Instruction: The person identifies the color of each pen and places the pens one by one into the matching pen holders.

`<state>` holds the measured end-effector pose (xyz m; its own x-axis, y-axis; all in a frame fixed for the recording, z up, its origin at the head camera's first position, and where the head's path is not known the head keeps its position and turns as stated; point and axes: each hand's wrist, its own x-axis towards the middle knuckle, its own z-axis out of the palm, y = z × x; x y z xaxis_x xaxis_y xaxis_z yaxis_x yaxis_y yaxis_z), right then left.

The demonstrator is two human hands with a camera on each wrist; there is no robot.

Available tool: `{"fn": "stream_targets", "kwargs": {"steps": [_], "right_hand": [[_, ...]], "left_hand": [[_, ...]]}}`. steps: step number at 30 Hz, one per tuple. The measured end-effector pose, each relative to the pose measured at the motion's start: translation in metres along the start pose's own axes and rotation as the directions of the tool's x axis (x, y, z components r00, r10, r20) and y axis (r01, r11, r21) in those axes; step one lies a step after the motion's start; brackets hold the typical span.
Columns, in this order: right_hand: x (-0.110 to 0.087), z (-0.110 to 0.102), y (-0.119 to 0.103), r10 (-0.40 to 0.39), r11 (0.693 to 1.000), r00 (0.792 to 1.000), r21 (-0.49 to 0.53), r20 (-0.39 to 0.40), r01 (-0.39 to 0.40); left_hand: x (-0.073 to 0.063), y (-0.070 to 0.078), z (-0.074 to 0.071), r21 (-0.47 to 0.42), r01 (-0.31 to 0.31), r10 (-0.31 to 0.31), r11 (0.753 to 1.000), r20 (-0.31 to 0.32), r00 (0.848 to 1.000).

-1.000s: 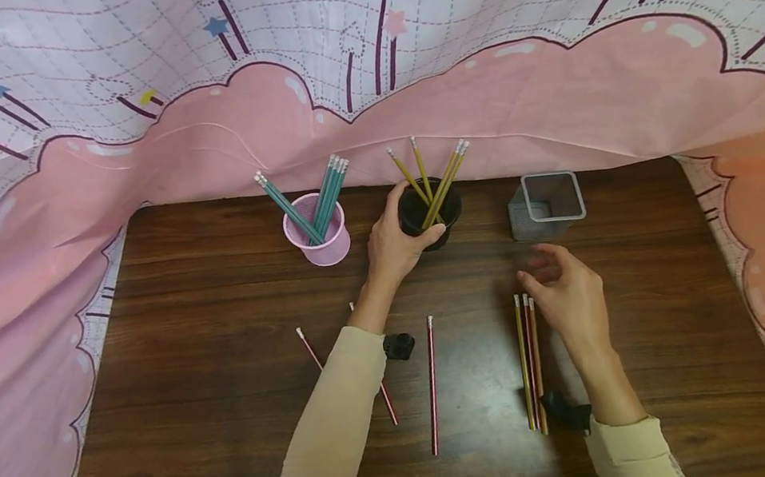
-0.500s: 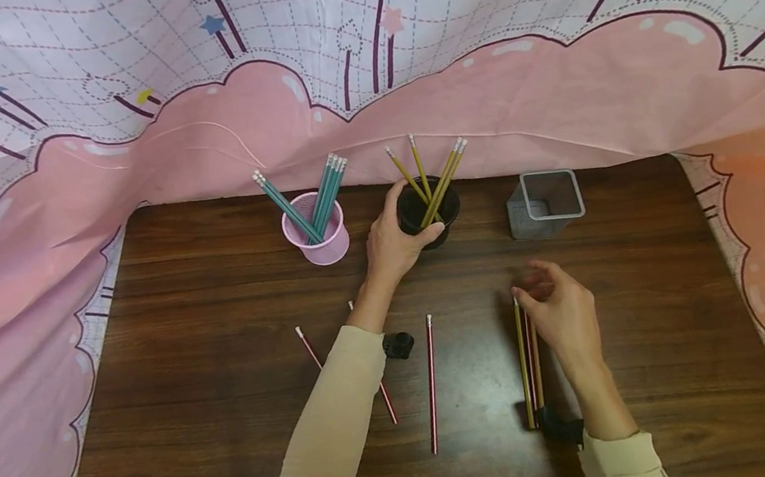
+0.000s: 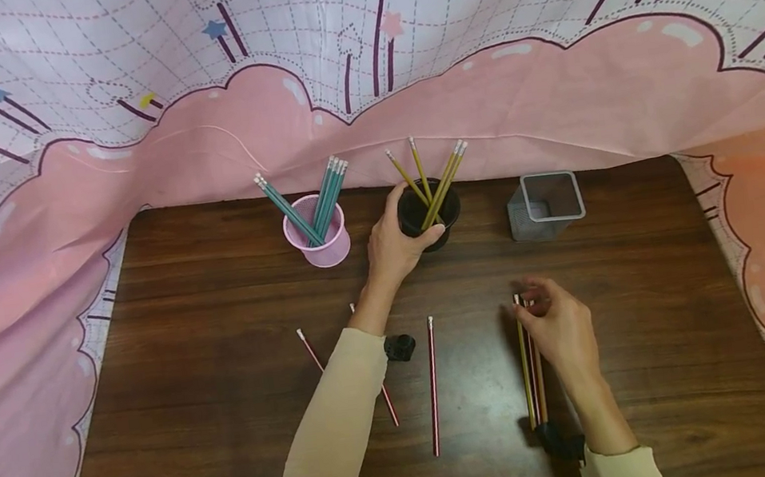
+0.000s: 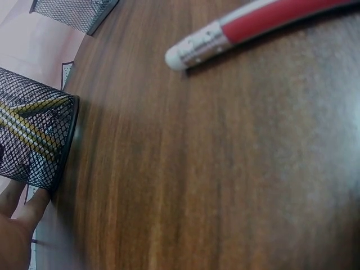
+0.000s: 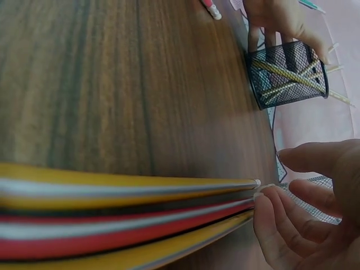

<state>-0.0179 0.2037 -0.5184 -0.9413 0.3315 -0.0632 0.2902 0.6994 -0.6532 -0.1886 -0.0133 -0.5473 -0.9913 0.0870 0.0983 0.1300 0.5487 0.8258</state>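
Note:
My left hand [image 3: 394,245] grips the side of a black mesh pencil cup [image 3: 411,214], thumb and fingers spread round it. Several yellow pencils [image 3: 446,182] lean in that cup, eraser ends up. My right hand [image 3: 564,327] is over the eraser ends of a row on the table: a yellow pencil [image 3: 526,373], a red pencil [image 5: 140,222] and another yellow pencil [image 5: 169,250]. In the right wrist view its thumb stands apart from the fingers, and the fingertips are right at the pencil ends. The left wrist view shows the black cup with fingers behind it.
A pink mesh cup [image 3: 326,254] with several green pencils [image 3: 328,201] stands at the back left. At the back right is a grey square mesh holder [image 3: 540,222]. A red pencil [image 3: 433,385] lies mid-table; two more red pencils lie partly under the left forearm.
My right hand has moved left and toward the front, from below the grey holder to the pencil row's eraser ends. My left hand stays on the black cup.

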Motion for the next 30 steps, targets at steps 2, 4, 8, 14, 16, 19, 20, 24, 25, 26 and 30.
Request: {"fn": "stream_targets", "kwargs": {"steps": [2,4,8,14,16,19,20,24,25,26,30], "right_hand": [[-0.001,0.001,0.001,0.001,1.000,1.000,-0.002,0.004,-0.001],[-0.001,0.002,0.001,0.005,1.000,1.000,-0.005,0.008,-0.005],[-0.002,0.003,0.001,0.005,1.000,1.000,-0.008,0.020,-0.005],[-0.003,0.005,0.000,-0.015,1.000,1.000,-0.015,0.019,0.015],[-0.004,0.006,-0.001,-0.036,0.999,0.999,-0.018,0.011,0.036],[-0.005,0.009,-0.001,-0.075,0.997,0.997,-0.029,-0.003,0.074],[-0.005,0.010,-0.002,-0.089,0.996,0.996,-0.033,-0.007,0.088],[-0.007,0.013,-0.006,-0.149,0.987,0.989,-0.072,-0.026,0.147],[-0.007,0.014,-0.007,-0.161,0.984,0.986,-0.081,-0.031,0.158],[-0.008,0.015,-0.008,-0.171,0.982,0.985,-0.089,-0.035,0.167],[-0.008,0.018,-0.011,-0.178,0.978,0.984,-0.118,-0.032,0.173]], "left_hand": [[0.001,0.000,0.000,-0.001,-0.001,0.001,1.000,0.000,1.000],[0.001,0.000,0.000,-0.008,-0.002,0.002,1.000,-0.001,1.000],[0.001,0.001,-0.002,-0.016,-0.004,0.004,1.000,-0.002,1.000],[0.000,0.001,-0.003,-0.024,-0.008,0.008,1.000,-0.002,1.000],[0.000,0.001,-0.002,-0.024,-0.007,0.007,1.000,-0.003,1.000],[0.000,0.000,-0.002,-0.024,-0.005,0.005,1.000,-0.002,1.000],[0.000,0.000,-0.002,-0.022,-0.004,0.004,1.000,-0.002,1.000],[0.000,0.000,-0.001,-0.017,-0.004,0.004,1.000,0.000,1.000],[0.000,0.000,0.000,-0.015,-0.004,0.004,1.000,0.001,1.000],[0.000,0.000,0.000,-0.013,-0.004,0.004,1.000,0.001,1.000],[0.000,0.000,0.000,-0.016,-0.006,0.006,1.000,-0.005,1.000]]}}
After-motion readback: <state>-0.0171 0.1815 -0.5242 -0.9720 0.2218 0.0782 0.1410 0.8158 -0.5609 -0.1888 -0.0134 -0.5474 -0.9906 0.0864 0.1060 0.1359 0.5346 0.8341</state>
